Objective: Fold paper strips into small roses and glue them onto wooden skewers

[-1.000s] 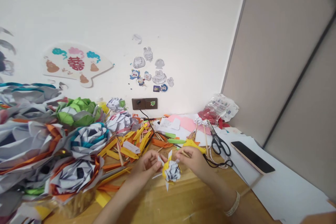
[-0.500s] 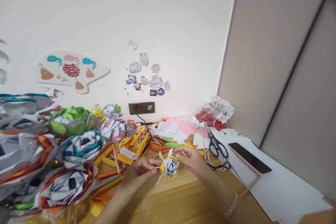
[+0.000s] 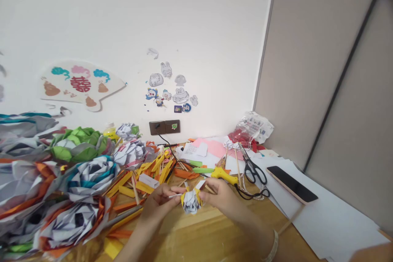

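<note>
Between my hands, just over the wooden table, is a small paper flower with white folded petals at its centre and yellow ones around it. White strips stick out from its back. My left hand pinches a thin white strip at the flower's left side. On the other side, my right hand holds the flower's right edge between thumb and fingers, with a wooden stick by the fingers. Behind the right hand lies a yellow glue gun with a black cord.
Large paper flowers crowd the left side. Orange and yellow paper strips and sticks lie behind my left hand. Black scissors, a bead string and a phone on white paper sheets are to the right. A wall stands behind.
The flower has tilted forward and moved slightly down and left between my hands. My right hand has shifted a little left and down, and the glue gun behind it now shows more.
</note>
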{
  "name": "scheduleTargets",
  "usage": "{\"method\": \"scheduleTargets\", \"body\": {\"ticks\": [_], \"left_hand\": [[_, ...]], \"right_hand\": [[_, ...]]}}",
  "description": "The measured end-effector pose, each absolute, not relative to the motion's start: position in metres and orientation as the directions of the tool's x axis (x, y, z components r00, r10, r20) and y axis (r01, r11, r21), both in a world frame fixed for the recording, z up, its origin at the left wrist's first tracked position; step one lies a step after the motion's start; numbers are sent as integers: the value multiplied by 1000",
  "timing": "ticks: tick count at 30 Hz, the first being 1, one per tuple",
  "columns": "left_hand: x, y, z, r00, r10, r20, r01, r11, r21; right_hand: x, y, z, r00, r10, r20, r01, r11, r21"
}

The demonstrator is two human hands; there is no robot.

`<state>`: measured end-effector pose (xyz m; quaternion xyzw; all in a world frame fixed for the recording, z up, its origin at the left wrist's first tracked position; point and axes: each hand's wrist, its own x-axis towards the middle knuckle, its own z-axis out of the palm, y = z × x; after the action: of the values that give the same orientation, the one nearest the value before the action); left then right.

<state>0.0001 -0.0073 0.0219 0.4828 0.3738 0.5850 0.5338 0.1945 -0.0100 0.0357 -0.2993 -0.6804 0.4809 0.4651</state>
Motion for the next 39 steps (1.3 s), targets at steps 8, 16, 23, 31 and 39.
{"method": "scheduleTargets", "body": {"ticks": [8,16,23,31,39], "left_hand": [[0,-8,26,74,980,185,-163,-172,972],[1,-8,26,195,965,177,-77,-164,983],[9,-8,23,276,949,153,-70,-139,988],[8,-14,27,331,933,139,28,-157,987],[8,-12,17,393,908,148,205,-243,948]], "right_hand": [[197,-8,35,-339,896,287,56,323,-945],[198,-4,29,-141,830,540,297,556,-777],[196,-5,26,-339,803,490,353,591,-725],[193,-6,22,-325,839,436,422,541,-727],[191,-5,14,-383,832,402,443,547,-710]]}}
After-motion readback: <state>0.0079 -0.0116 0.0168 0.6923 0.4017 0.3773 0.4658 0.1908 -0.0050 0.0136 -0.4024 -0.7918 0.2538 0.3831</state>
